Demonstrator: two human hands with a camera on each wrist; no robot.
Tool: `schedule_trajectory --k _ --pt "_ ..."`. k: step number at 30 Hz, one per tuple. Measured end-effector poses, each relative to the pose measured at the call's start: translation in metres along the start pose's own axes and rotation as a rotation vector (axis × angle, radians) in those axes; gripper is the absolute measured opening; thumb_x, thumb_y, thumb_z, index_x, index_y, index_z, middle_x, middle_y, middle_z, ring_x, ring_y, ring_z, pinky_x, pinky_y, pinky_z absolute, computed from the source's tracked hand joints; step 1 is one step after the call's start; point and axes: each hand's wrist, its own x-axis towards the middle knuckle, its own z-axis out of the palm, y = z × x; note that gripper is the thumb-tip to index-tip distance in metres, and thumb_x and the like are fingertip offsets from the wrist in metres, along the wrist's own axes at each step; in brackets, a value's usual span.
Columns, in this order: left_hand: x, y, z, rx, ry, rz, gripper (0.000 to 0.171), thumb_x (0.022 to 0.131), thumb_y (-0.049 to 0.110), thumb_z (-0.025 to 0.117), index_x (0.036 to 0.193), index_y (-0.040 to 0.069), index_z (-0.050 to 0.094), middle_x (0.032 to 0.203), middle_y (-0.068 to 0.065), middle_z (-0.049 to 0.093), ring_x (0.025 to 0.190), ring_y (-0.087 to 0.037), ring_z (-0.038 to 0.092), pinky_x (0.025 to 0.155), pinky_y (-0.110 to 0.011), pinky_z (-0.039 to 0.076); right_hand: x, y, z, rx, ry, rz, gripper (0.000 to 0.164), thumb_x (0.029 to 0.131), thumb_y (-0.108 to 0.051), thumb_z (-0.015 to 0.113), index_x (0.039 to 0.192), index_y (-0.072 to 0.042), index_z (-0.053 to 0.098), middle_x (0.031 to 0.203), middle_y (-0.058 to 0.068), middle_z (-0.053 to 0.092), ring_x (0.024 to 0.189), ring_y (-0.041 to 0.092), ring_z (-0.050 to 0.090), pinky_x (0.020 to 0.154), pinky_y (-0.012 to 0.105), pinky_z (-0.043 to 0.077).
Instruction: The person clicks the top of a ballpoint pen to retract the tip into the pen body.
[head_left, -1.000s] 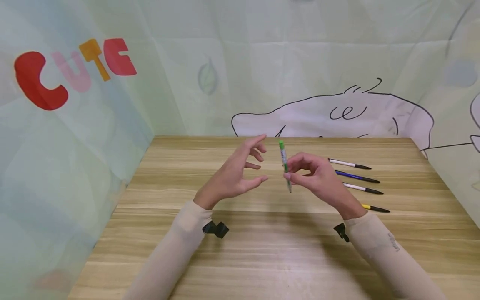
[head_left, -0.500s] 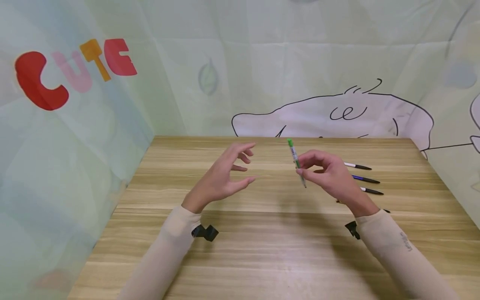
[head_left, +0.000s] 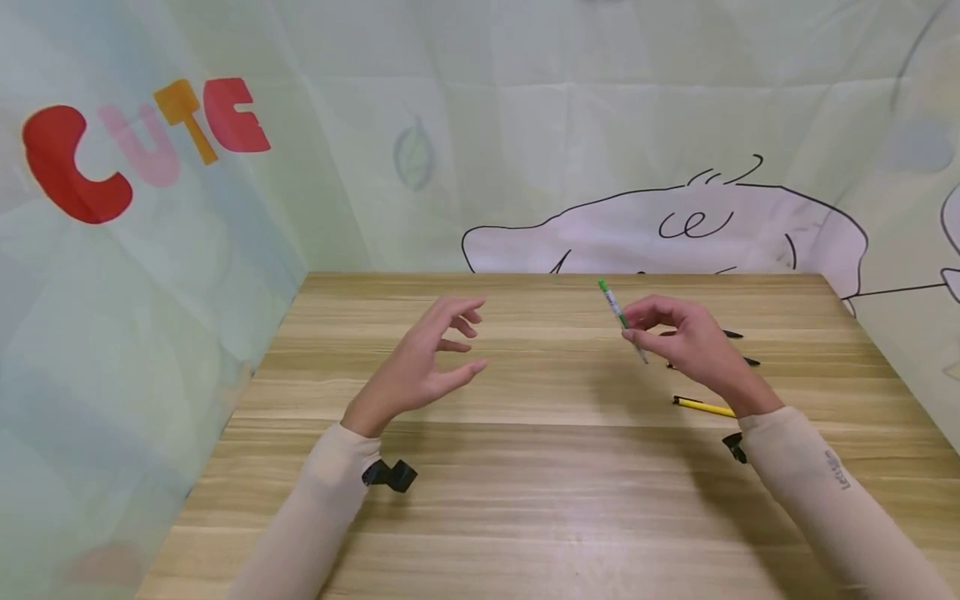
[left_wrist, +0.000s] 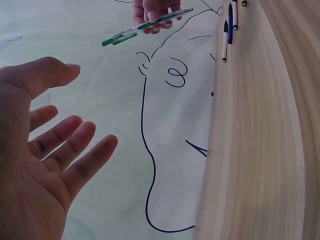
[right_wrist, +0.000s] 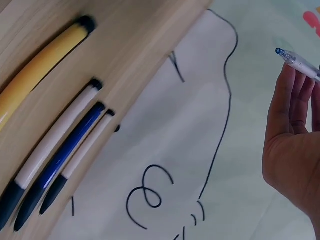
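A clear pen with a green end (head_left: 611, 300) is pinched between the thumb and fingers of my right hand (head_left: 693, 346), raised above the table. The pen leans, its green end up and to the left. My left hand (head_left: 412, 362) hovers over the left part of the table, fingers apart and loosely bent, touching nothing. Below the right hand lies a yellow pen (head_left: 703, 406), partly covered by the wrist. The right wrist view shows a blue pen (right_wrist: 67, 147) between two white pens, one of them a white pen (right_wrist: 62, 130) nearer the yellow one.
The wood-grain table (head_left: 525, 500) meets a pale printed cloth (head_left: 375, 167) at its back and left edges. In the head view, the right hand covers most of the white and blue pens. Each wrist wears a small black device (head_left: 390, 475).
My right hand has moved right with the green-ended pen, which tilts more now. My left hand has drawn away to the left and slightly down. The yellow pen's left end has come into view.
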Motion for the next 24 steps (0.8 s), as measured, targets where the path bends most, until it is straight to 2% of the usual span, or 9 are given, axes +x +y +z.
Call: schedule_trajectory --k 8,12,18,24 --pt "-0.009 -0.004 -0.003 -0.016 -0.001 -0.042 0.071 0.086 0.002 0.078 0.149 0.013 0.045 0.127 -0.008 0.053 0.111 -0.031 0.058 0.089 -0.038 0.062 0.004 0.021 -0.019 -0.049 0.02 0.028 0.019 0.093 -0.015 0.076 0.112 -0.015 0.074 0.105 0.004 0.072 0.091 0.011 0.066 0.072 0.022 0.058" --pt "-0.011 -0.005 -0.005 -0.007 -0.001 -0.042 0.07 0.088 0.003 0.077 0.148 0.014 0.045 0.127 -0.007 0.053 0.111 -0.028 0.058 0.089 -0.037 0.062 0.007 0.03 -0.032 -0.125 0.01 0.031 0.019 0.094 -0.017 0.075 0.113 -0.017 0.074 0.109 0.003 0.072 0.092 0.009 0.065 0.071 0.024 0.056" --pt "-0.011 -0.005 -0.007 -0.009 0.002 -0.029 0.068 0.088 0.003 0.076 0.148 0.013 0.046 0.127 -0.008 0.054 0.111 -0.028 0.058 0.089 -0.038 0.062 0.012 0.043 -0.049 -0.233 0.007 0.022 0.017 0.095 -0.018 0.073 0.112 -0.017 0.074 0.103 0.003 0.074 0.092 0.007 0.063 0.072 0.023 0.051" --pt "-0.011 -0.003 -0.008 -0.016 0.003 -0.029 0.066 0.089 0.003 0.076 0.147 0.014 0.047 0.128 -0.007 0.054 0.111 -0.028 0.058 0.089 -0.035 0.062 0.018 0.058 -0.06 -0.266 -0.029 0.052 0.019 0.097 -0.013 0.07 0.116 -0.014 0.073 0.109 0.008 0.072 0.096 0.015 0.064 0.069 0.027 0.054"
